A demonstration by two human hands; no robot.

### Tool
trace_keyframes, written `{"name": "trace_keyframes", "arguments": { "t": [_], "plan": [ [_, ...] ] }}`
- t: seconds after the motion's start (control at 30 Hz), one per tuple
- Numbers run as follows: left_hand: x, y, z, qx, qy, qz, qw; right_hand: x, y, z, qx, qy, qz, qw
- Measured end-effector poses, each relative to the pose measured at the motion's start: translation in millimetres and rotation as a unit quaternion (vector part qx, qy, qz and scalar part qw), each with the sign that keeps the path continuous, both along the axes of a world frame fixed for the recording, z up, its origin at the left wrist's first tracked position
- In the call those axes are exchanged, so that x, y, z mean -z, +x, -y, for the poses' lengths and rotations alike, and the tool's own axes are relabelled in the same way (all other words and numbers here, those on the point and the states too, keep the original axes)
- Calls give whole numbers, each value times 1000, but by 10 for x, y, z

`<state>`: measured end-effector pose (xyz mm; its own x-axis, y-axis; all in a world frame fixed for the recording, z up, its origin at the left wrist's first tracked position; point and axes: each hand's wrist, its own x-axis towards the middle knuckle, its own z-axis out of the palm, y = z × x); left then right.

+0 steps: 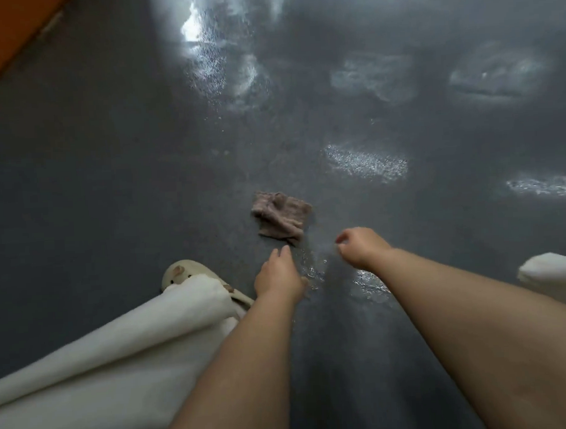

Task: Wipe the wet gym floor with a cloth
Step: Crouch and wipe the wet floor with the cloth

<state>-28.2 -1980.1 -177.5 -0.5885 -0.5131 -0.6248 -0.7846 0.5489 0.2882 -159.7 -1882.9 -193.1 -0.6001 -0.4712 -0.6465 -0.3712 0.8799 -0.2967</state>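
My left hand (278, 274) is over the floor (111, 173), palm down, fingers (285, 251) loosely extended and together, holding nothing; fingertips point at the cloth (280, 217) and sit just short of its near edge, can't tell if they touch it. My right hand (361, 245) is beside it, fingers curled in loosely toward the palm, not a tight fist, also empty as far as I can see; it's near the cloth's right corner but apart from it. Both forearms bare, coming in from the bottom of frame. Cloth is small, pinkish-brown, crumpled, lying flat on the floor just ahead of both hands, nobody gripping it. Wet patch (369, 285) glints on the floor directly under and between my wrists. Floor is dark grey, speckled. More wet smears further out: one bright streak (367, 162) ahead-right of the cloth, another at the right edge (546, 185), duller blotches beyond those, and a strong glare (199, 42) at top centre. Left of my left arm: pale trouser leg (118, 344) and a cream slipper (187, 273) with a small animal face on the toe, partly covered by the fabric. Another bit of pale fabric (556, 273) at the right edge. Orange surface (4, 35) in the top-left corner, bordering the grey floor.
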Motion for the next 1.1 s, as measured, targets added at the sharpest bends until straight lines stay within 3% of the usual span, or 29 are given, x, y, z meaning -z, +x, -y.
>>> {"name": "trace_keyframes", "arguments": {
  "t": [0.3,0.53,0.73,0.93,1.1],
  "plan": [
    [-646,246,-128,-28,-39,-79,996,-711,442,-57,0,-76,-79,994],
    [-700,156,-184,-21,-60,-54,996,-643,368,-62,13,-115,-102,988],
    [-372,-146,-55,-31,-53,-44,997,-272,210,132,14,-80,-98,992],
    [177,-520,288,49,-82,-19,995,133,14,565,23,-64,-86,994],
    [678,-813,570,123,-91,10,988,545,-190,779,25,-50,-158,986]
  ]
}}
